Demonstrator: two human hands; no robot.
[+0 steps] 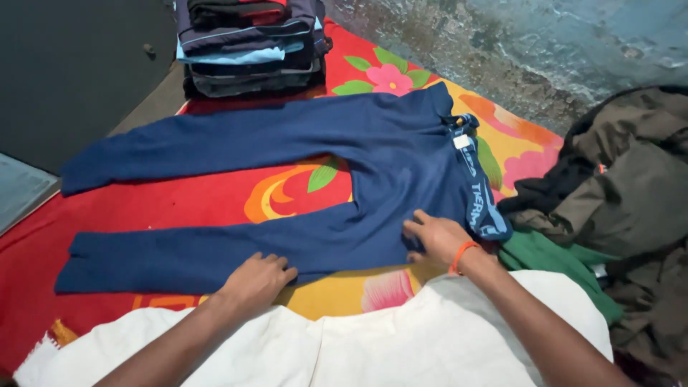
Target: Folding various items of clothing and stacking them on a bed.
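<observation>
- Now, far left: the leg ends of the blue leggings [301, 179] lie spread on the red floral sheet [179, 208], one leg running up toward the clothes stack [251, 43], the other along the near side; the two legs lie well apart, with bare sheet between them.
- Left hand [254, 281] lies palm down on the near leg's lower edge, fingers loosely spread, gripping nothing.
- Judging from that, pressing flat and smoothing outward along the leg would take out wrinkles before any fold; a pinch at the hem would give cleaner control than a flat palm.
- Right hand [436, 239], with an orange wristband [462, 256], rests open on the seat area just beside the waistband [476, 186], also holding nothing.
- Keeping that hand as an anchor should stop the cloth sliding on the sheet.
- Room: open sheet between the legs, and the far leg's line is free up to the stack.
- Right edge is crowded: a green cloth [552, 261] and a dark clothes heap [631, 186] lie close to the waistband, so moves are likely safer going leftward.
</observation>
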